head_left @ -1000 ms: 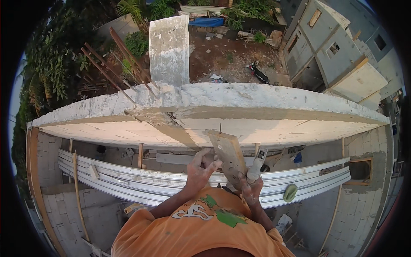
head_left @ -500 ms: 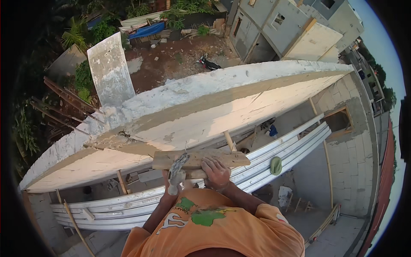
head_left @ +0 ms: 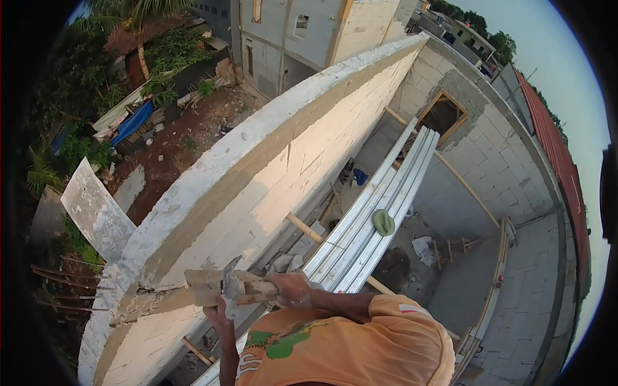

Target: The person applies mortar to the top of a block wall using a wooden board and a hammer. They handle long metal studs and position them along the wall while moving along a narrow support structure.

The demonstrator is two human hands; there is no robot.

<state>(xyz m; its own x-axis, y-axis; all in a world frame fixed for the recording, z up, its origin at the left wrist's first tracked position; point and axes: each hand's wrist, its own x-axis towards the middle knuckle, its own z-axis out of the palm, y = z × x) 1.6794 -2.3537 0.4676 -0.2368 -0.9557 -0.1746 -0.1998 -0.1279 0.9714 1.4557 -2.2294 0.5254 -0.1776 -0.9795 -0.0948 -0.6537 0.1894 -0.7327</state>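
My left hand [head_left: 217,314] is closed on the left part of a short, rough, mortar-stained plank [head_left: 199,287], gripping from below. A hammer [head_left: 229,278] with a grey head lies across the plank, its handle pointing right toward my right hand [head_left: 290,287], whose fingers are wrapped round the right part of the plank and the handle. Both are held low in front of my orange shirt, against the backdrop of the pale block wall.
The wall's rough concrete top [head_left: 193,174] curves along the left. Long metal channels [head_left: 354,238] span the room below on wooden poles [head_left: 302,225], a green pad [head_left: 383,222] on them. A framed opening [head_left: 443,117] is in the far wall. Protruding rods [head_left: 64,276] stand out at left.
The view has swung right along the wall. The plank went from steeply angled to crosswise between both hands, the hammer over it; my left hand, raised earlier, has closed on the plank.
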